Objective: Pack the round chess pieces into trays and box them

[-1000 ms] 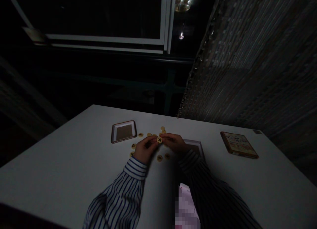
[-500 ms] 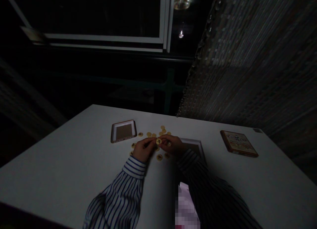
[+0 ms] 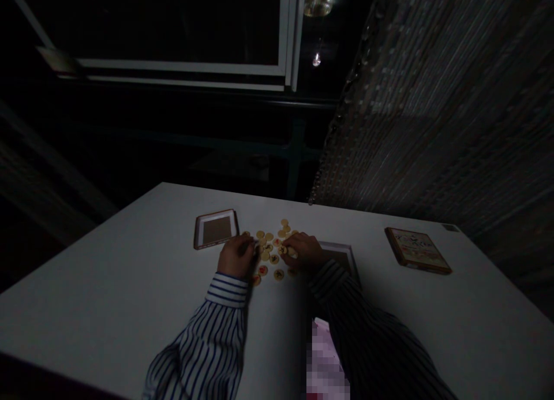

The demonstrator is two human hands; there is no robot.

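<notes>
My right hand [image 3: 304, 251] pinches a round wooden xiangqi piece [image 3: 283, 250] with a dark character, low over the table. Its other fingers are curled, and another pale piece shows beside them. To the left, my left hand [image 3: 236, 257] is closed, its thumb and fingers drawn together at the edge of the spread pieces. What it holds, if anything, is hidden. Between the hands lie several loose pieces, some blank side up, one with a dark character [image 3: 279, 275] and one with a red character [image 3: 262, 270].
An open shallow box tray [image 3: 198, 234] stands left of the pieces. Another tray [image 3: 352, 261] is partly covered by my right hand and forearm. A box with a printed top [image 3: 418, 250] lies to the right on the white table [image 3: 130, 284]. A bead curtain [image 3: 402, 100] hangs behind.
My left hand has drawn away to the left from the piece both hands were at, uncovering red-marked pieces. My right hand stays nearly in place, with a piece at its fingertips.
</notes>
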